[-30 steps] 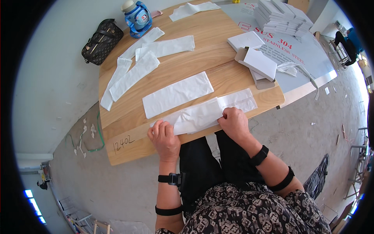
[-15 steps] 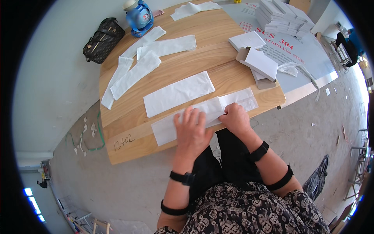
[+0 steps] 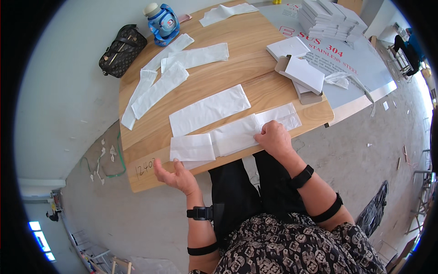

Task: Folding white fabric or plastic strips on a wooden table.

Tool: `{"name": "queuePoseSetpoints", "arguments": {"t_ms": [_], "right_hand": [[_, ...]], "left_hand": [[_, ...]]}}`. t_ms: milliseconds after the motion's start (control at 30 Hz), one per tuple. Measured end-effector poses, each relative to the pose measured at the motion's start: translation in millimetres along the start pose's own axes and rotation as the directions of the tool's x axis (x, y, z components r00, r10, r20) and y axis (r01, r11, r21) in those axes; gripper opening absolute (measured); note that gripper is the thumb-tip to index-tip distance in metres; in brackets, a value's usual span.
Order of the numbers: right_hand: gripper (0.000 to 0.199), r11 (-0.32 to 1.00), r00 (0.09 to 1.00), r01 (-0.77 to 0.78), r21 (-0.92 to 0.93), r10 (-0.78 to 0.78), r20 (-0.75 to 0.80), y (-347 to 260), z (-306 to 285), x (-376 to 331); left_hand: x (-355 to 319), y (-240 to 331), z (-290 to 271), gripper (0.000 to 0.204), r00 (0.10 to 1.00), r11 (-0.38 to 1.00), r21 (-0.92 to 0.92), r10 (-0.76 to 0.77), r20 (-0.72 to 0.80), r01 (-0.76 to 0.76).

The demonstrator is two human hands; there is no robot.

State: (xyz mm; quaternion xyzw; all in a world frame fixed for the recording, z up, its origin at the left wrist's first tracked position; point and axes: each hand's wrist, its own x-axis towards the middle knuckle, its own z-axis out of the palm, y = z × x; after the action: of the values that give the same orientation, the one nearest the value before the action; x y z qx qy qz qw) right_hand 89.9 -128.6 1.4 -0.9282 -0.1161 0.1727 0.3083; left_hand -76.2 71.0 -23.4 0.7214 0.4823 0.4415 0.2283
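A long strip of thin white sheet [image 3: 235, 135] lies along the near edge of the wooden table, with a flap [image 3: 191, 147] folded over at its left end. My left hand [image 3: 178, 177] is at that end, palm turned up and fingers apart, its thumb at the flap's near corner. On the strip's right part rests my right hand [image 3: 275, 138], fingers curled and closed at the near edge; the fingertips are partly hidden. Just beyond the strip lies another flat white sheet [image 3: 210, 109], apart from both hands.
Several narrow white strips [image 3: 159, 84] lie at the table's [image 3: 248, 73] far left. A dark handbag [image 3: 123, 51] and a blue bottle [image 3: 163, 27] stand behind them. White boxes [image 3: 306, 75] lie at the right, near a stack of white boxes [image 3: 331, 20] on a grey metal sheet.
My left hand has moved left and down from the strip's middle to its left end, turning palm up. The left end now shows a folded flap. My right hand stays in place.
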Motion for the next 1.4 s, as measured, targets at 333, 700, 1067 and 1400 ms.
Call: {"name": "queuePoseSetpoints", "arguments": {"t_ms": [333, 700, 1067, 1400], "right_hand": [[0.019, 1.000, 1.000, -0.020, -0.002, 0.020, 0.012, -6.3, -5.3, -1.9], [0.027, 0.962, 0.730, 0.102, -0.254, -0.246, -0.637, 60.1, -32.6, 6.9], [0.036, 0.648, 0.967, 0.102, 0.755, 0.115, -0.229, 43.0, -26.8, 7.1], [0.031, 0.698, 0.803, 0.591, 0.404, -0.556, -0.214, -14.4, 22.0, -37.0]], "left_hand": [[-61.1, 92.2, 48.8, 0.074, 0.255, 0.700, -0.285, 0.560, 0.789, -0.655], [-64.0, 90.9, 50.7, 0.084, 0.173, 0.628, -0.238, 0.521, 0.836, -0.741], [-63.7, 77.7, 56.6, 0.067, 0.356, 0.665, -0.316, 0.671, 0.651, -0.677], [-29.0, 77.8, 53.0, 0.016, 0.656, 0.834, -0.356, -0.010, 0.755, 0.422]]}}
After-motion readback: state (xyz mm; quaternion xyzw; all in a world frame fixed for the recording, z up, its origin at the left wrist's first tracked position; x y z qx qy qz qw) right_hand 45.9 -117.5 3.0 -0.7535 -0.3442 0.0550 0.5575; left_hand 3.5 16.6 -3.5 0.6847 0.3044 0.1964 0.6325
